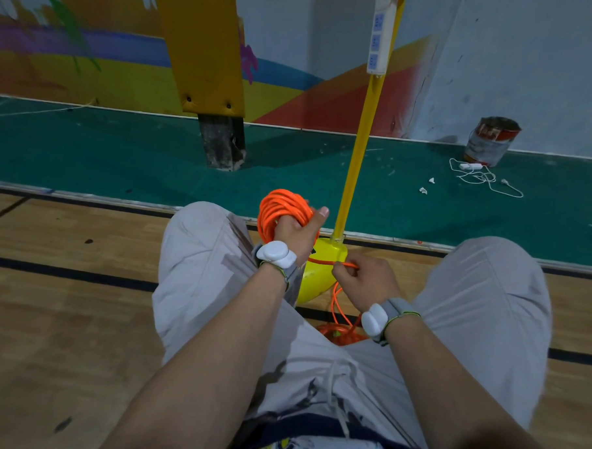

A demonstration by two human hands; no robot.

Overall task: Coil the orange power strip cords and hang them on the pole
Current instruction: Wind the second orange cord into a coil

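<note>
My left hand (296, 232) grips a coil of orange cord (276, 210), held upright in front of my left knee. My right hand (366, 283) pinches a strand of the same orange cord (323, 261) that runs across to the coil. More loose orange cord (339, 331) lies piled on the floor between my legs, partly hidden by my right wrist. The yellow pole (362, 139) rises from its yellow base (321, 276) just behind my hands. A white power strip (381, 34) hangs high on the pole.
I sit on a wooden floor with my legs spread around the pole base. Beyond lies green flooring with a padded yellow post (207, 50), a paint can (491, 141), a white cable with adapter (480, 174) and paper scraps. A painted wall closes the back.
</note>
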